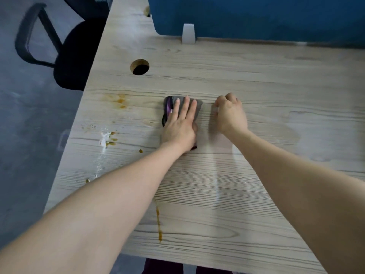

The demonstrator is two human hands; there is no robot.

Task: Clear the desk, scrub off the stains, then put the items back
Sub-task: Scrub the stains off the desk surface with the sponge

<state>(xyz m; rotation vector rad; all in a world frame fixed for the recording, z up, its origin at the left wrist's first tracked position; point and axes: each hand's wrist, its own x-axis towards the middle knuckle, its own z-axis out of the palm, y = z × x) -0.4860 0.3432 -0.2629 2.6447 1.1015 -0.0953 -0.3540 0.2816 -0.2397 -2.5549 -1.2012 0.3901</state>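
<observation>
Brown drips come first from where I watch: a thin streak (159,224) runs down the desk (256,204) close to its near edge, between the two forearms, not yet wiped. A little farther out on the left side sit more brown spots mixed with a white smear (105,139), and beyond them an orange-brown blotch (119,100) near the left edge. By my reading the desk is already cleared and the scrubbing is partly done, since the wood to the right looks damp and clean.

At mid-desk the left hand (180,125) lies flat, fingers spread, pressing down on the cloth (195,107), a grey rag with a purple edge showing at its left. It is soft and limp, light, probably damp (the wet sheen around it suggests so), so I judge it will bunch and fold under a sideways push unless the palm keeps weight on it. A flat palm over its middle is the sensible hold for scrubbing; to lift it, I would pinch a bunched corner. It will not break and should not slip much on the grained wood.

Just beside it to the right, apart from the cloth, the right hand (229,113) rests on the desk with fingers curled under; I cannot tell whether it pinches anything.

Farther back there is a round cable hole (139,67), then a white clip (189,34) holding the blue divider (256,16). A black chair (71,56) stands off to the left on the floor.
</observation>
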